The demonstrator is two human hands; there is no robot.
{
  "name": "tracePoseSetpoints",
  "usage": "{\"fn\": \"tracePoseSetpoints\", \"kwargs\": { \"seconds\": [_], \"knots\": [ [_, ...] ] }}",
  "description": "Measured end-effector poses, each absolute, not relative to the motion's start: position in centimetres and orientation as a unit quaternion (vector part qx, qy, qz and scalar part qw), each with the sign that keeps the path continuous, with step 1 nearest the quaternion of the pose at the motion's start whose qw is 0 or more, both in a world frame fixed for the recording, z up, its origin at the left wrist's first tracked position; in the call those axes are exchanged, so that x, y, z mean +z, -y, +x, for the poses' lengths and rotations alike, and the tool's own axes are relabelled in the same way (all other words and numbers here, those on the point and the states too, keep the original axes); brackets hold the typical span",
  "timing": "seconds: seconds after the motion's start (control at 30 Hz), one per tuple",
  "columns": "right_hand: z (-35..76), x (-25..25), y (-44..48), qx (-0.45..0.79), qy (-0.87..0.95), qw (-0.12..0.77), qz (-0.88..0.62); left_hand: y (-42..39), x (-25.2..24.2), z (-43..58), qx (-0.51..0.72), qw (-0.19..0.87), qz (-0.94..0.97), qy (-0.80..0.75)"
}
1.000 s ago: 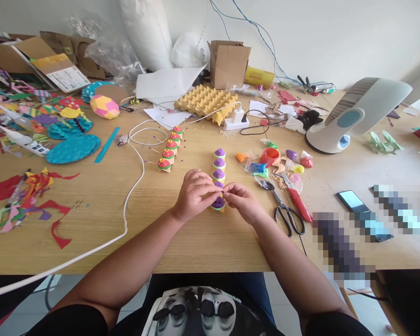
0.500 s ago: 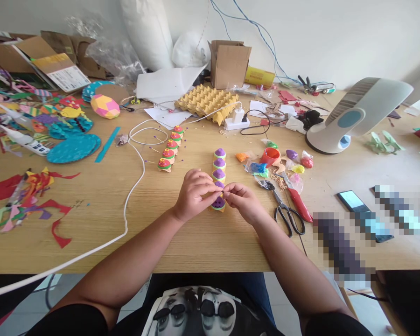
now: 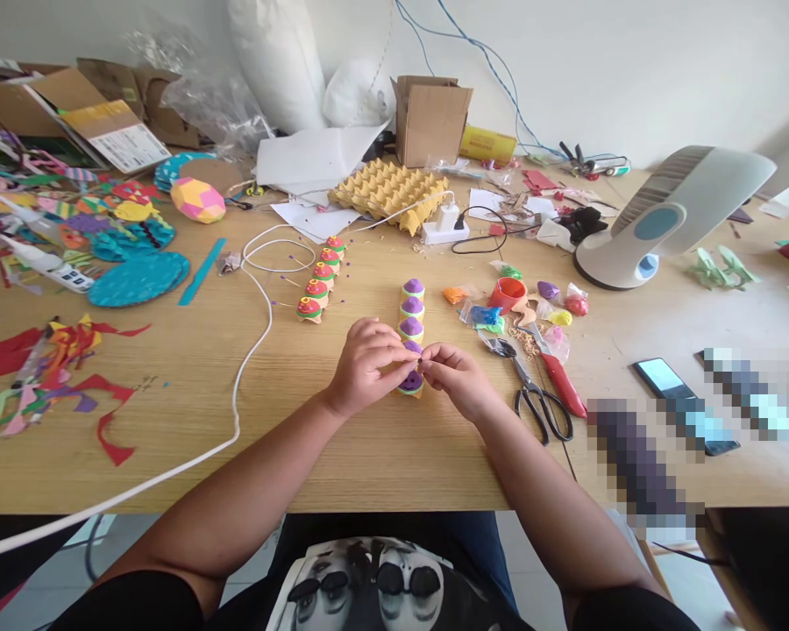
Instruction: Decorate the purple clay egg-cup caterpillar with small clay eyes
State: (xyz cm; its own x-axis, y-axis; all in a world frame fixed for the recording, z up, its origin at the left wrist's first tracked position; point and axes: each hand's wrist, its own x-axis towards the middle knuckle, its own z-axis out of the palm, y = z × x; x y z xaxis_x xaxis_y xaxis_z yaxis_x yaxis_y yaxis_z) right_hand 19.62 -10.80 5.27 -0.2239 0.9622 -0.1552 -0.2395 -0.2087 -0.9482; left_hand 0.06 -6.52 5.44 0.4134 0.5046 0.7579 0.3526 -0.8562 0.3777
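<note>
A row of purple-topped clay domes with yellow and green rims (image 3: pixel 411 317) runs away from me on the wooden table (image 3: pixel 342 456). My left hand (image 3: pixel 365 364) is closed around the left side of the nearest dome. My right hand (image 3: pixel 457 379) pinches at the top of that same dome from the right, fingertips meeting the left hand's. Whatever small bit sits between the fingertips is hidden. A second row of red-topped domes (image 3: pixel 319 280) lies to the upper left of my hands.
Scissors (image 3: pixel 539 403) and a red-handled knife (image 3: pixel 562 381) lie right of my hands, with clay bits and an orange cup (image 3: pixel 508 294). A white fan (image 3: pixel 671 215), phone (image 3: pixel 664 379), yellow egg tray (image 3: pixel 387 188), cardboard box (image 3: pixel 429 118), white cable (image 3: pixel 243 368) and paper scraps (image 3: pixel 59 368) surround them.
</note>
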Motion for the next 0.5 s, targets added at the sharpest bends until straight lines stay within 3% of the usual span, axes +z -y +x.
{"fn": "tracePoseSetpoints", "kwargs": {
  "seconds": [0.5],
  "knots": [
    [19.61, 5.43, 10.82, 0.645, 0.444, 0.45, -0.429, 6.58, 5.33, 0.04, 0.466, 0.095, 0.845, -0.245]
  ]
}}
